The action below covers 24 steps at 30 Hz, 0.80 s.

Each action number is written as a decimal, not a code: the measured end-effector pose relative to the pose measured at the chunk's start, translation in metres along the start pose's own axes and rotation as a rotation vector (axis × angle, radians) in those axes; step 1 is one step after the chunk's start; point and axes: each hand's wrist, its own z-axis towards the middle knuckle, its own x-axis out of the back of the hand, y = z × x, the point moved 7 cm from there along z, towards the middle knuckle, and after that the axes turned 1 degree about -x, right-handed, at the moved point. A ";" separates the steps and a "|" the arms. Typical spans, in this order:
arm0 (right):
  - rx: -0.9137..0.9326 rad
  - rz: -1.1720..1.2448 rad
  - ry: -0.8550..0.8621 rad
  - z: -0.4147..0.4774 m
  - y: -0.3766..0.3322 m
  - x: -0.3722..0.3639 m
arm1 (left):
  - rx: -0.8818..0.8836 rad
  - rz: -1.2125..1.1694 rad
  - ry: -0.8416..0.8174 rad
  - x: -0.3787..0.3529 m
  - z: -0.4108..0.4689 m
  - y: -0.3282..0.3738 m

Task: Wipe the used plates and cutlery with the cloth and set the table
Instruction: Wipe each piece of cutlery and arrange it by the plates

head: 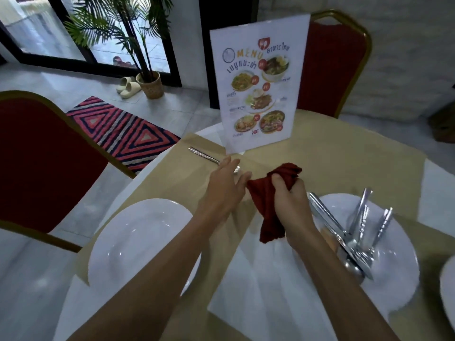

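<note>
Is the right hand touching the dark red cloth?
Touching. The head view shows the right hand gripping the dark red cloth, fingers curled round it.

We find open tabletop right of the menu card, which stands at the far edge. Left of it a spoon lies in the way. Two plates block the near sides: the left plate at the left edge and the right plate toward the right edge, bristling with cutlery. The white linen between them lies bare.
</note>
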 end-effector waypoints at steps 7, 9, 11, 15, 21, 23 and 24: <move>-0.058 0.061 0.093 -0.057 0.049 0.106 | -0.177 0.006 -0.132 -0.036 -0.059 0.075; -0.128 0.071 0.099 -0.078 0.073 0.141 | -0.222 0.056 -0.179 -0.051 -0.070 0.089; -0.183 0.091 0.115 -0.100 0.090 0.171 | -0.293 0.162 -0.242 -0.072 -0.078 0.103; -0.248 0.180 0.168 -0.139 0.113 0.218 | -0.374 0.321 -0.365 -0.119 -0.092 0.130; -0.289 0.256 0.219 -0.166 0.129 0.260 | -0.386 0.540 -0.359 -0.144 -0.078 0.140; -0.292 0.266 0.217 -0.169 0.131 0.270 | -0.396 0.584 -0.362 -0.147 -0.079 0.145; -0.290 0.270 0.210 -0.171 0.131 0.272 | -0.400 0.603 -0.361 -0.148 -0.080 0.147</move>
